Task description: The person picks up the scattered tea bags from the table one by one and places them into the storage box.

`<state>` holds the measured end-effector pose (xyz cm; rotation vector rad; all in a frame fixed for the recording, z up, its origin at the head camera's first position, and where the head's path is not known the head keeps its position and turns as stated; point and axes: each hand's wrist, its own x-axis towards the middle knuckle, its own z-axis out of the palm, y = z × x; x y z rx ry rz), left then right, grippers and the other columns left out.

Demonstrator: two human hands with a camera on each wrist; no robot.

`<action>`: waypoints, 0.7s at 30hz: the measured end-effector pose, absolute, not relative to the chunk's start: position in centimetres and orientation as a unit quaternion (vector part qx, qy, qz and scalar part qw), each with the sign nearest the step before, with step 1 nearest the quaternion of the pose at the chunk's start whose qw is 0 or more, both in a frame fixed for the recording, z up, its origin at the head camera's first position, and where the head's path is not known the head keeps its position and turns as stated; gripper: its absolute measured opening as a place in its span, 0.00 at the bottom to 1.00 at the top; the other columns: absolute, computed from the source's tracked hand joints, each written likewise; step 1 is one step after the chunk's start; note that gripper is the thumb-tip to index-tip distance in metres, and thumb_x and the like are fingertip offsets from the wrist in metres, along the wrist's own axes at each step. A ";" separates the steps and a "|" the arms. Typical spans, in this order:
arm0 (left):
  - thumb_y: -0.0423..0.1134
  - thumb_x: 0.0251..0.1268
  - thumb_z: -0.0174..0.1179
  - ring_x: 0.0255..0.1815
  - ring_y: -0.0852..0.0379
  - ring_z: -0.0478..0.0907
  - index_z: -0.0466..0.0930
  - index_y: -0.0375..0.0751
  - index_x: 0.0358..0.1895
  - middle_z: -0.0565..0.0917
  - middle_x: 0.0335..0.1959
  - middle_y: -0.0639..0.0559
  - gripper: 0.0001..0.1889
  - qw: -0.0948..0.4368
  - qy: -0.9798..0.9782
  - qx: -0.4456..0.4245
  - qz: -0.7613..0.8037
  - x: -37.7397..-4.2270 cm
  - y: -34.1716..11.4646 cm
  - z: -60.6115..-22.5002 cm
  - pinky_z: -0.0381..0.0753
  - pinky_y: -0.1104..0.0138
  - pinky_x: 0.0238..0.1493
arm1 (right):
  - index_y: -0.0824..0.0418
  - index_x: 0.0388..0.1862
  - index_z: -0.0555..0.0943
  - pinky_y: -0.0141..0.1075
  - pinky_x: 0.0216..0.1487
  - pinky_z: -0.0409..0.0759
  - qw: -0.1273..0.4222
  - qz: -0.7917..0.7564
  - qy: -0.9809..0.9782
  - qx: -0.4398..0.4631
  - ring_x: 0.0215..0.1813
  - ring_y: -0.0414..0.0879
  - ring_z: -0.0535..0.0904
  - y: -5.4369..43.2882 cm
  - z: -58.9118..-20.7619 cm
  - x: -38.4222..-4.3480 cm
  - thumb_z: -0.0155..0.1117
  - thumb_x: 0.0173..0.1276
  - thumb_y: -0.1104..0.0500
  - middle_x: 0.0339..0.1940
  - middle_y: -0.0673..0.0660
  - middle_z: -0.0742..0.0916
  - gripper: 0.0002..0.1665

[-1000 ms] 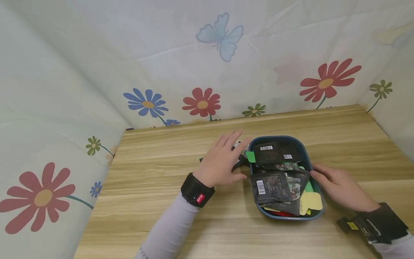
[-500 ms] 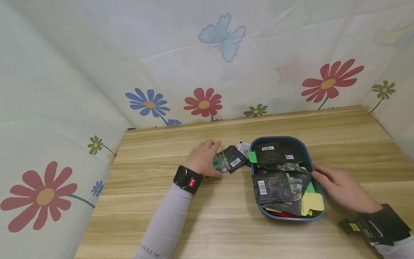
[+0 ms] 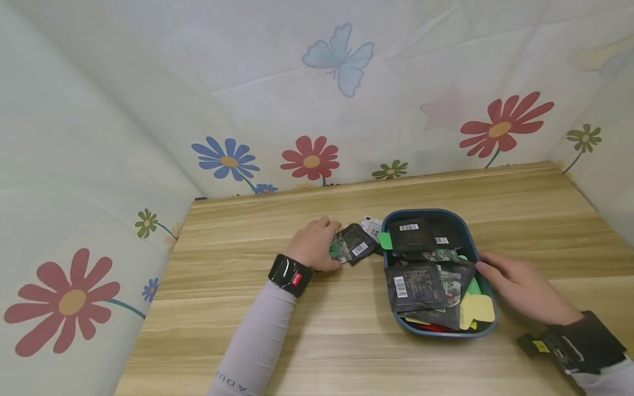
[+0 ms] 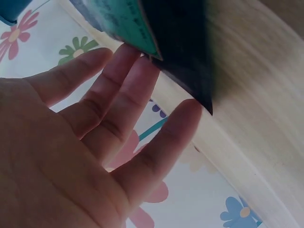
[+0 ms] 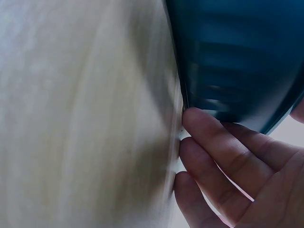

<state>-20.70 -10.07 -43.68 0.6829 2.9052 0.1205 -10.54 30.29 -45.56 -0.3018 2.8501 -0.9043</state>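
Observation:
In the head view my left hand [image 3: 312, 243] cups the left end of a dark sachet [image 3: 359, 239] with a barcode, fingers at its far side and thumb at its near side. Up close, the sachet [image 4: 180, 52] has a green label and fingertips meet its edge; the thumb's hold is partly hidden. A blue box [image 3: 423, 333], full of black sachets [image 3: 421, 286], stands to the right. My right hand [image 3: 527, 286] rests against its right side, thumb at the rim. In the right wrist view, gently straight fingers [image 5: 223, 147] touch the box's outer wall [image 5: 237, 52].
A white packet [image 3: 371, 226] lies partly under the sachet, beside the box. Green and yellow card tabs [image 3: 477, 308] stick out among the sachets in the box. The wood-grain table [image 3: 346, 330] ends at a flower-printed cloth wall [image 3: 257, 99] at the back and sides.
My left hand has moved left, from over the loose sachets to their left end, uncovering them. In the last half second it hardly moves. My right hand and the box stay in place.

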 end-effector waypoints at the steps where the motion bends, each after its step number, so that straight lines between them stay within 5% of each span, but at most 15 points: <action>1: 0.58 0.43 0.79 0.56 0.53 0.75 0.71 0.47 0.74 0.78 0.61 0.49 0.50 0.076 0.970 0.229 0.039 -20.7 -10.1 -43.7 0.83 0.57 0.57 | 0.75 0.72 0.71 0.72 0.61 0.72 0.068 -0.300 0.946 -0.100 0.68 0.78 0.72 30.3 -45.6 -10.5 0.45 0.85 0.48 0.67 0.79 0.78 0.34; 21: 0.60 0.44 0.67 0.49 0.57 0.74 0.76 0.45 0.69 0.76 0.57 0.52 0.44 -0.039 0.947 0.304 0.100 -20.5 -8.5 -41.5 0.82 0.64 0.48 | 0.74 0.70 0.74 0.71 0.60 0.73 0.050 -0.311 0.943 -0.108 0.66 0.76 0.76 30.4 -45.3 -10.3 0.47 0.85 0.49 0.65 0.77 0.81 0.31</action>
